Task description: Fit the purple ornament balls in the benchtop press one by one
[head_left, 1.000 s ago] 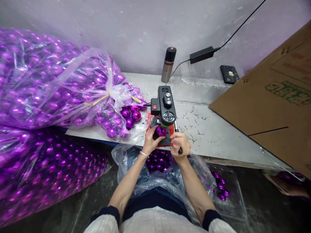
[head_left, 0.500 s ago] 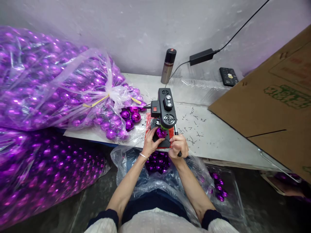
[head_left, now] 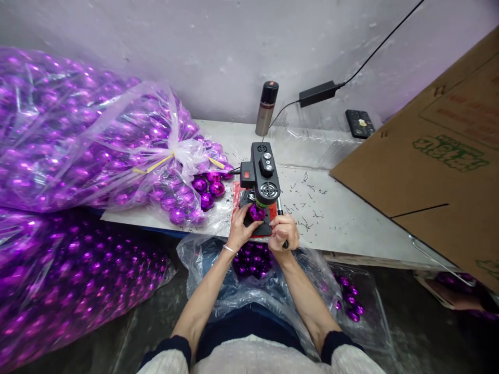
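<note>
My left hand [head_left: 240,227] is closed round a shiny purple ball [head_left: 257,212], thumb on its near side and fingers on its left. The ball sits under the head of a small black bench press [head_left: 265,174] with a red switch and round vents; its top is hidden by that head. My right hand [head_left: 284,232] is wrapped round the press's lever handle [head_left: 286,243], whose black end pokes out below the fist. Beneath the press lies a black base on a red sheet [head_left: 236,196]. In my lap, an open plastic bag [head_left: 206,259] holds many purple balls [head_left: 253,259].
Large clear bags of purple balls [head_left: 78,140] fill the left side. Several loose balls [head_left: 206,189] lie beside the press. Behind stand a bottle [head_left: 266,109], a power adapter [head_left: 317,94] and a phone [head_left: 359,123]. A cardboard box [head_left: 429,156] juts in from the right. Dark scraps [head_left: 307,195] litter the table.
The view has shifted slightly, so the surroundings sit a little further left. Both hands keep their grips on the ball and the lever, with little visible movement.
</note>
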### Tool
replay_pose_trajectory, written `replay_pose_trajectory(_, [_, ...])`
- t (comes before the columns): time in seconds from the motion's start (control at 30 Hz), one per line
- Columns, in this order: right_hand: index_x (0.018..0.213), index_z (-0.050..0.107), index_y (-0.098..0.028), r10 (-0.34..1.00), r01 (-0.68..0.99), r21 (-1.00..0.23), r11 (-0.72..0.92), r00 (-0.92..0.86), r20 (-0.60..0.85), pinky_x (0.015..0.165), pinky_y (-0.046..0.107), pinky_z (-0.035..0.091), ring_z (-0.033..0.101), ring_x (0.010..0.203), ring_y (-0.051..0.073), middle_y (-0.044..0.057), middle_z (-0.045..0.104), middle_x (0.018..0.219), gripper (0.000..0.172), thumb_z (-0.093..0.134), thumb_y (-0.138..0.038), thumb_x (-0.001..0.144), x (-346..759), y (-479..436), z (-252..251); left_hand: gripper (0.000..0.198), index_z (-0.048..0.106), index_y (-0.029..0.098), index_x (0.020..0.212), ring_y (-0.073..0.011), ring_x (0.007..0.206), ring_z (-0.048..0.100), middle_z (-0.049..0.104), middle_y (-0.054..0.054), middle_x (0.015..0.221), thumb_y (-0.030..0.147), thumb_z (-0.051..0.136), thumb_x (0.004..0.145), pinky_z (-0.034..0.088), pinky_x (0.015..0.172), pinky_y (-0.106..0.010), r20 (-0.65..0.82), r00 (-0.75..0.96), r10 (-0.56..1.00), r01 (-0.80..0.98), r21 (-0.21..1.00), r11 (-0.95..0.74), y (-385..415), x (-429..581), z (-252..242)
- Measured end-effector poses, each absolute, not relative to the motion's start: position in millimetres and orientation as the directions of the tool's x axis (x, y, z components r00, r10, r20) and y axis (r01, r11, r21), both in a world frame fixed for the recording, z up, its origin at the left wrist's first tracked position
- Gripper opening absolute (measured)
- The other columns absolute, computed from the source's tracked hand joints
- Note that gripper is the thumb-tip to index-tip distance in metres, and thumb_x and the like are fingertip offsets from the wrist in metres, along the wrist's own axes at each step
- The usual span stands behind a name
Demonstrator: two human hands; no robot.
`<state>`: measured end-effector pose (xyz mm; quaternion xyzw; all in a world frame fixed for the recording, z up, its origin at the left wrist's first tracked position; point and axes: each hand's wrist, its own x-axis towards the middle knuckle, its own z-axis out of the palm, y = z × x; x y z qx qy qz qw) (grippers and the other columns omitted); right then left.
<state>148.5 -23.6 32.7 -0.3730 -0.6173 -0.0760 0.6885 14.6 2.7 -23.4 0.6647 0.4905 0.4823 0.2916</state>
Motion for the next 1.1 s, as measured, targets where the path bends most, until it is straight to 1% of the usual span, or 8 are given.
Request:
replay_pose_trajectory(0.1, [0.075, 0.051, -0.024, 0.339, 0.555, -0.403, 0.728, 0.219, 0.915, 0.063, 0.035, 0.049, 0.059, 0.058, 0.015, -0.001, 0.062, 0.068, 0.033, 0.039, -0.030, 0.105, 148, -24, 40, 0.058, 0.066, 0.023, 0.133, -0.0317, 0.125, 0.068, 0.073, -0.014, 0.131, 0.048, 0.083, 0.083, 0.047, 0.116, -0.055, 0.358, 0.054, 0.932, 0.364, 0.862, -0.352, 3, 14, -24])
replay_pose_trajectory(0.17, [0.073, 0.050, -0.024, 0.371, 0.549, -0.420, 0.723, 0.205, 0.906, 0.060, 0.033, 0.047, 0.059, 0.058, 0.014, -0.001, 0.061, 0.068, 0.033, 0.041, -0.028, 0.104, 149, -27, 53, 0.059, 0.066, 0.022, 0.133, -0.0316, 0.125, 0.068, 0.073, -0.014, 0.131, 0.049, 0.082, 0.083, 0.047, 0.116, -0.055, 0.360, 0.054, 0.931, 0.362, 0.862, -0.355, 3, 14, -24])
replay_pose_trajectory(0.3, [0.071, 0.052, -0.023, 0.506, 0.530, -0.564, 0.634, 0.269, 0.820, 0.059, 0.031, 0.045, 0.060, 0.063, 0.015, 0.000, 0.061, 0.068, 0.031, 0.045, -0.020, 0.101, 148, -35, 86, 0.060, 0.065, 0.022, 0.134, -0.0318, 0.125, 0.068, 0.073, -0.015, 0.131, 0.050, 0.083, 0.083, 0.045, 0.118, -0.056, 0.365, 0.050, 0.930, 0.366, 0.859, -0.358, 3, 15, -25])
replay_pose_trajectory(0.37, [0.071, 0.053, -0.023, 0.527, 0.525, -0.593, 0.611, 0.288, 0.799, 0.060, 0.031, 0.045, 0.060, 0.063, 0.015, 0.000, 0.060, 0.068, 0.031, 0.046, -0.020, 0.100, 147, -37, 94, 0.061, 0.065, 0.022, 0.134, -0.0319, 0.126, 0.067, 0.072, -0.014, 0.132, 0.050, 0.083, 0.082, 0.044, 0.118, -0.056, 0.361, 0.048, 0.931, 0.372, 0.859, -0.352, 3, 15, -25])
replay_pose_trajectory(0.43, [0.070, 0.053, -0.023, 0.513, 0.536, -0.576, 0.617, 0.281, 0.811, 0.060, 0.032, 0.045, 0.059, 0.063, 0.015, 0.000, 0.059, 0.067, 0.031, 0.047, -0.021, 0.100, 147, -37, 90, 0.061, 0.065, 0.023, 0.134, -0.0318, 0.126, 0.067, 0.072, -0.014, 0.132, 0.050, 0.083, 0.082, 0.045, 0.118, -0.056, 0.356, 0.050, 0.933, 0.374, 0.860, -0.348, 2, 15, -24])
replay_pose_trajectory(0.67, [0.073, 0.050, -0.024, 0.371, 0.559, -0.428, 0.710, 0.220, 0.902, 0.062, 0.034, 0.047, 0.057, 0.058, 0.015, 0.000, 0.061, 0.069, 0.033, 0.041, -0.029, 0.104, 147, -27, 41, 0.059, 0.065, 0.022, 0.134, -0.0322, 0.127, 0.067, 0.072, -0.014, 0.132, 0.049, 0.082, 0.084, 0.047, 0.116, -0.056, 0.355, 0.055, 0.933, 0.373, 0.860, -0.349, 1, 15, -20])
replay_pose_trajectory(0.87, [0.073, 0.050, -0.024, 0.348, 0.526, -0.427, 0.735, 0.248, 0.904, 0.064, 0.034, 0.045, 0.056, 0.059, 0.014, -0.001, 0.060, 0.070, 0.032, 0.042, -0.031, 0.104, 146, -22, 32, 0.059, 0.065, 0.022, 0.133, -0.0321, 0.127, 0.067, 0.072, -0.014, 0.132, 0.049, 0.082, 0.084, 0.046, 0.117, -0.056, 0.337, 0.054, 0.940, 0.366, 0.869, -0.333, 0, 14, -20])
replay_pose_trajectory(1.1, [0.072, 0.048, -0.024, 0.341, 0.544, -0.439, 0.715, 0.276, 0.898, 0.068, 0.036, 0.048, 0.057, 0.059, 0.014, -0.001, 0.061, 0.069, 0.035, 0.041, -0.033, 0.105, 146, -23, 26, 0.057, 0.066, 0.023, 0.132, -0.0327, 0.126, 0.067, 0.073, -0.014, 0.130, 0.048, 0.083, 0.083, 0.047, 0.116, -0.056, 0.347, 0.045, 0.937, 0.367, 0.866, -0.339, 2, 15, -21])
